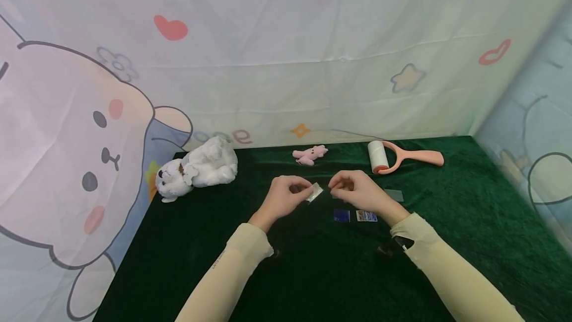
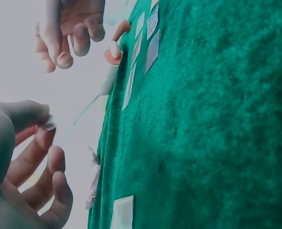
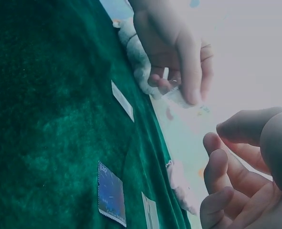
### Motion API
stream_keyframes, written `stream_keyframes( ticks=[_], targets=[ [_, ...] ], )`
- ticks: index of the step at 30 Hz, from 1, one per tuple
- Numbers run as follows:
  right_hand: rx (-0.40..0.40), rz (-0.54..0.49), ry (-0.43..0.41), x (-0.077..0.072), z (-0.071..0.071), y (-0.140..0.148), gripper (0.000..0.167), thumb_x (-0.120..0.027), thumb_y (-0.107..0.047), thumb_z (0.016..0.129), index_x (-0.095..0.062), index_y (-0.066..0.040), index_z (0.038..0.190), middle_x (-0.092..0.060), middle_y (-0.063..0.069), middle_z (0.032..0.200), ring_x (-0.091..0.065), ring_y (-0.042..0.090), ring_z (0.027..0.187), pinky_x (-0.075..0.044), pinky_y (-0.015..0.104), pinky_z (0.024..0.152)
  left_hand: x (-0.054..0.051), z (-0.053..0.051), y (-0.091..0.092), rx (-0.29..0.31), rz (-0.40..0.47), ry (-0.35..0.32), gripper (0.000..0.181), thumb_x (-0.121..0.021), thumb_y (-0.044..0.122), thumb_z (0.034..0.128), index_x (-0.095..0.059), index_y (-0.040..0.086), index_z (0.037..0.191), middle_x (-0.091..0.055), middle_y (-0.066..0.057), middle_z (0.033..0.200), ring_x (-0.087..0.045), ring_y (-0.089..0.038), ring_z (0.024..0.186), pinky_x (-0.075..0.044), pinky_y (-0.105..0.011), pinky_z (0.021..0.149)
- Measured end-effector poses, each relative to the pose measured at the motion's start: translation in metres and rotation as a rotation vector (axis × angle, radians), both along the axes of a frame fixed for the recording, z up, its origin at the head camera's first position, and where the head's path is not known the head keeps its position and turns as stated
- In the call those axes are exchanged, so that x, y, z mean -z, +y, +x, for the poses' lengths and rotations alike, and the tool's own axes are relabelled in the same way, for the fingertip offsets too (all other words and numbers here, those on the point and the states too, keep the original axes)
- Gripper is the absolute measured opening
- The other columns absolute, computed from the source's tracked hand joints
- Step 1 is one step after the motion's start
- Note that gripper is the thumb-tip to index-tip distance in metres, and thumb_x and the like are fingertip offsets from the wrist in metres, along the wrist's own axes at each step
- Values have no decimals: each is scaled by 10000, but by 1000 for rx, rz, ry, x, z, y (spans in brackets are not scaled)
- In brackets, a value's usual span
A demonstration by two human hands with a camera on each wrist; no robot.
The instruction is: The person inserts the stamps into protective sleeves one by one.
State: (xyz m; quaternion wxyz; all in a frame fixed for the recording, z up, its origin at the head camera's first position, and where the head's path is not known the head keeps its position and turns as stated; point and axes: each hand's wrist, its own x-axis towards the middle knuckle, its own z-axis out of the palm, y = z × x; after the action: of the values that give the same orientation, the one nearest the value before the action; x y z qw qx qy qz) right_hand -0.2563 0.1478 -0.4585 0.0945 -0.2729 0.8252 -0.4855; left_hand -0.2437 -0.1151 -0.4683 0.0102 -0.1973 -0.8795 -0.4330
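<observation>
Packet (image 1: 316,192) is pinched in left hand (image 1: 286,195); right hand (image 1: 361,193) curls loosely.

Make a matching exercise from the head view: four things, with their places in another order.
Things
1. white fluffy plush toy
2. small pink plush toy
3. small, pale, flat piece
4. lint roller with peach-coloured handle

Places
A. near the middle of the dark green velvet cloth's far edge
B. far edge, right of centre
C. pinched by the left hand
D. near the far left corner

Pairs: 1-D; 2-A; 3-C; 4-B
</observation>
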Motion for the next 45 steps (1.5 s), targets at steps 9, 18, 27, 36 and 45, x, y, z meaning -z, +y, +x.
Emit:
stream_keyframes(
  ticks=[9,18,27,36,45],
  targets=[
    [14,14,-23,0,3,4,96,-680,-131,1022,-729,-113,1103,-721,61,1013,-651,260,800,-571,341,709,2,1,3,-202,-65,-133,122,-778,255,968,-785,133,957,-780,1,907,-685,-158,808,-569,-359,742],
    [3,27,-20,3,3,6,165,-682,-159,1028,-713,-43,1142,-714,63,1022,-646,221,807,-578,339,728,9,-1,8,-277,-168,-206,159,-788,305,967,-785,167,887,-692,12,854,-617,-188,781,-529,-359,726],
    [5,26,-16,1,4,6,166,-682,-155,1025,-715,-41,1141,-714,59,1015,-646,221,813,-578,334,732,7,-1,10,-332,-176,-229,185,-809,306,950,-784,153,848,-678,-5,789,-620,-208,732,-525,-360,686],
    [8,37,-9,2,3,6,174,-683,-149,1027,-716,-32,1151,-718,59,1017,-645,228,791,-569,328,709,8,-3,12,-348,-124,-271,176,-823,301,938,-783,144,869,-687,-16,817,-629,-209,746,-529,-359,713],
    [-2,26,-2,0,6,5,160,-684,-144,1025,-713,-31,1135,-713,89,1008,-619,202,759,-552,313,680,11,-4,16,-379,-278,-244,213,-851,323,905,-767,145,824,-668,-14,809,-607,-211,737,-523,-366,680]
  ],
)
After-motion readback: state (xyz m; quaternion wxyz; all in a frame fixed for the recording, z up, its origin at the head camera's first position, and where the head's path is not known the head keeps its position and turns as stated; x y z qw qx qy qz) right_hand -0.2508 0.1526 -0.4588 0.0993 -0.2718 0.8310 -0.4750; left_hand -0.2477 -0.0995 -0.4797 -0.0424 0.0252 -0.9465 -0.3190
